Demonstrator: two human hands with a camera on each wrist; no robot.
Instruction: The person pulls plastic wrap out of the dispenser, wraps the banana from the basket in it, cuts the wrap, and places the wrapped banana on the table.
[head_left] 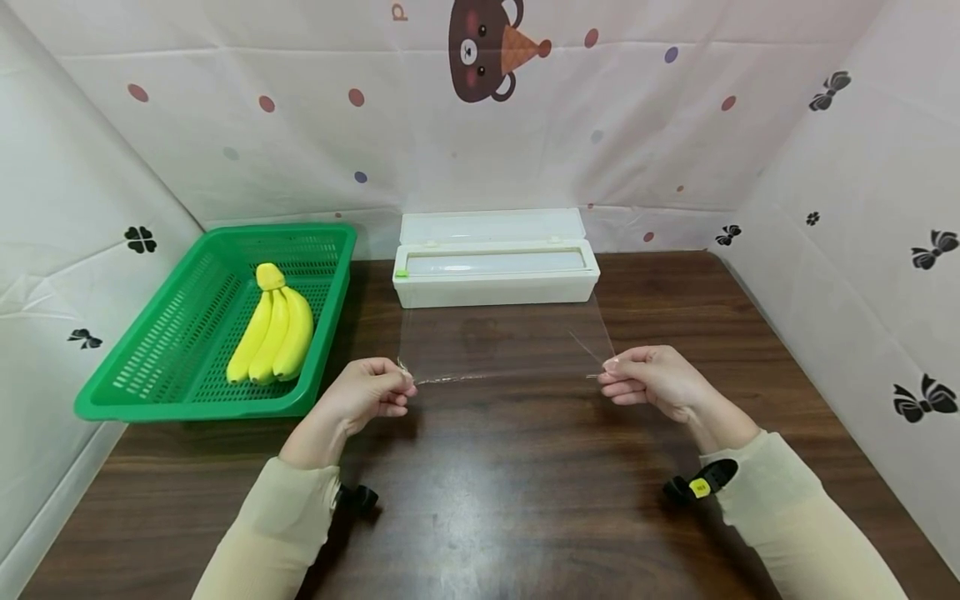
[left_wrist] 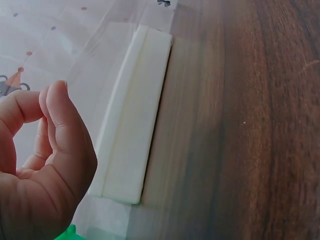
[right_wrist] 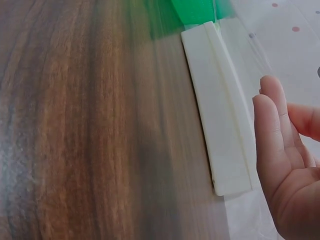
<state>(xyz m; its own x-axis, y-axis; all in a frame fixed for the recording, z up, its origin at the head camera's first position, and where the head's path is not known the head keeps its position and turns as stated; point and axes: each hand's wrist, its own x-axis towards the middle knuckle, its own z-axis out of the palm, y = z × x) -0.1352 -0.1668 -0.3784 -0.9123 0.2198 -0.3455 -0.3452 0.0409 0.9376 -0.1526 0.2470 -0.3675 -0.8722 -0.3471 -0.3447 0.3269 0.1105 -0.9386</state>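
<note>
A clear sheet of plastic wrap (head_left: 502, 342) stretches from the white wrap dispenser (head_left: 495, 288) toward me, its near edge crinkled and shiny. My left hand (head_left: 371, 389) pinches the near left corner between thumb and index finger. At the near right corner my right hand (head_left: 648, 379) pinches the sheet the same way. The dispenser's lid (head_left: 491, 225) is tipped back, and a roll shows through the long slot. In the left wrist view the left hand (left_wrist: 47, 155) is beside the dispenser (left_wrist: 135, 120); the right wrist view has the right hand (right_wrist: 285, 150) at the other side.
A green plastic basket (head_left: 213, 410) stands at the left with a bunch of yellow bananas (head_left: 273, 333) inside. The dark wooden table (head_left: 480, 500) meets cloth-covered walls (head_left: 420, 108) printed with dots and a bear at the back and sides.
</note>
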